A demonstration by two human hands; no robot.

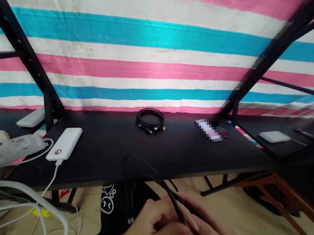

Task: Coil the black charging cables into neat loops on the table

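A black cable [172, 199] runs in a loose loop through both of my hands, below the front edge of the black table [105, 148]. My left hand [157, 226] is closed around it, thumb and fingers pinching. Close against it, my right hand [205, 219] has its fingers wrapped on the cable too. Part of the loop arches up in front of the table edge, and a plug end [130, 220] hangs near my left wrist. On the table lies a coiled black cable [150, 118] with its plugs toward me.
A white power bank [65, 144] with a white cord lies on the left, near power strips [9, 150]. A pixelated flat item [209, 130] lies on the right. Black metal posts [24, 54] flank the table before a striped sheet [137, 58]. A wooden stool [287, 192] stands lower right.
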